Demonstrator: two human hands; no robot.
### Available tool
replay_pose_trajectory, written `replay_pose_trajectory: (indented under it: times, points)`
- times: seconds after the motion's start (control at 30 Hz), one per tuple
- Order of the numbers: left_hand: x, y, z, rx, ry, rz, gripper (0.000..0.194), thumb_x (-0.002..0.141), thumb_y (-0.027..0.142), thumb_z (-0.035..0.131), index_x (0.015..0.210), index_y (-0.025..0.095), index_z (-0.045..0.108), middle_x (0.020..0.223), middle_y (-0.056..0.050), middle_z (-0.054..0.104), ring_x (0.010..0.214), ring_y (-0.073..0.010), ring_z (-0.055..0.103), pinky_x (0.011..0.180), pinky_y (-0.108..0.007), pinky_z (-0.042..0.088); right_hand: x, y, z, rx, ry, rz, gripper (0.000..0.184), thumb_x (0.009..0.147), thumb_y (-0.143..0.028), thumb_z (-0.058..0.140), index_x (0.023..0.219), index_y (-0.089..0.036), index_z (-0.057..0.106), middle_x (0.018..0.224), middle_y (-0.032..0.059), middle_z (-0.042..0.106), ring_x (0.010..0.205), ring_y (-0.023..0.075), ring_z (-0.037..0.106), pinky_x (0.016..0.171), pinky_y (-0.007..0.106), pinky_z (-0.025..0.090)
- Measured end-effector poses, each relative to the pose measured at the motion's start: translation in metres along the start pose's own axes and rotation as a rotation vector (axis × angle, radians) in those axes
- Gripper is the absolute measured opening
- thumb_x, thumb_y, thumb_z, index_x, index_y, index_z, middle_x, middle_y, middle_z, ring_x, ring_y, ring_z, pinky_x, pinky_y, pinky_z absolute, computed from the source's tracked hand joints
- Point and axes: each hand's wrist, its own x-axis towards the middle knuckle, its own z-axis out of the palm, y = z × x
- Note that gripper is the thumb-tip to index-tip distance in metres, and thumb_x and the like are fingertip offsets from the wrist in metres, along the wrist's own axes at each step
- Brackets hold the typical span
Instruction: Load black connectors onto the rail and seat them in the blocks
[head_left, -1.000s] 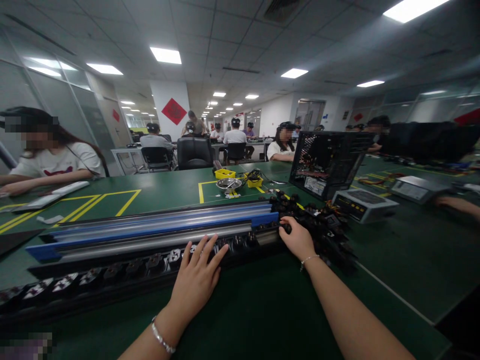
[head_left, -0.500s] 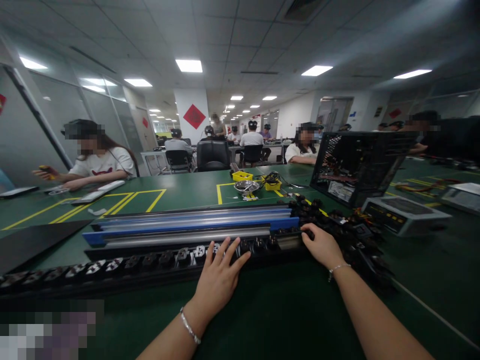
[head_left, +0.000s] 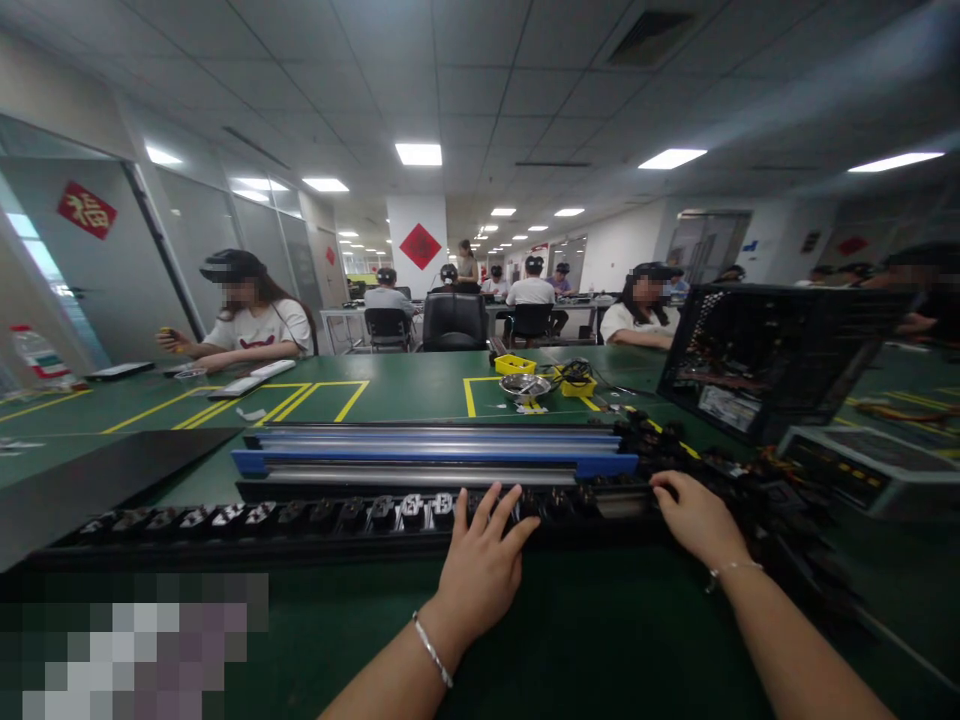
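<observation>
A long black track (head_left: pixel 330 545) lies across the table in front of me. It bears a row of small black and white modules (head_left: pixel 412 505) that look like power sockets. My left hand (head_left: pixel 486 570) rests on the track with its fingers spread over the modules. At the track's right end, my right hand (head_left: pixel 699 522) has its fingers bent and drawn together. Whatever is between those fingers is too small and dark to make out. Behind the track lie blue and silver rails (head_left: pixel 442 462), side by side.
A heap of loose black modules (head_left: pixel 795 520) lies to the right, by an open computer case (head_left: pixel 780 360) and a grey metal box (head_left: pixel 877 470). Further back stand a metal bowl (head_left: pixel 525 386) and yellow trays (head_left: pixel 515 365). A co-worker (head_left: pixel 259 320) sits at the left.
The view has turned left, so everything appears further right. Both hands stay at about the same places along the track.
</observation>
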Motion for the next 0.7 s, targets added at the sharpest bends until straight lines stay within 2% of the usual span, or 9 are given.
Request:
replay_pose_trajectory:
  times: [0.13,0.27,0.43,0.7]
  points:
    - [0.0,0.001,0.0,-0.037,0.022,0.008,0.042,0.08,0.028,0.053,0.121,0.035,0.052,0.142,0.0,0.039,0.132,-0.0258,0.028,0.108,-0.058,0.016,-0.001,0.004,0.001,0.019,0.03,-0.01,0.022,0.078,-0.028,0.042,0.089,-0.024,0.061,0.101,0.0035,0.064,0.091,0.0197,0.059,0.079,0.032,0.044]
    - [0.0,0.001,0.002,-0.066,0.021,-0.017,0.036,0.08,0.029,0.052,0.117,0.033,0.055,0.141,0.001,0.04,0.132,-0.0245,0.029,0.109,-0.057,0.014,-0.004,0.002,0.0,0.044,0.071,-0.007,0.025,0.078,-0.027,0.044,0.097,-0.023,0.06,0.103,0.0033,0.063,0.093,0.0186,0.058,0.081,0.031,0.044]
    - [0.0,0.0,0.006,-0.061,0.029,-0.032,0.029,0.08,0.028,0.051,0.108,0.026,0.058,0.137,-0.002,0.045,0.131,-0.0242,0.031,0.111,-0.055,0.011,-0.005,-0.006,-0.003,0.013,0.053,-0.006,0.02,0.08,-0.021,0.043,0.09,-0.021,0.06,0.1,0.0039,0.063,0.09,0.0172,0.057,0.08,0.029,0.042]
    - [0.005,-0.001,0.003,-0.017,0.036,-0.03,0.025,0.083,0.018,0.045,0.099,0.026,0.062,0.133,-0.001,0.05,0.127,-0.0246,0.038,0.108,-0.057,0.014,-0.005,-0.016,-0.001,-0.051,0.063,0.054,0.017,0.079,-0.015,0.043,0.082,-0.02,0.059,0.09,0.0034,0.062,0.084,0.0158,0.056,0.075,0.027,0.04]
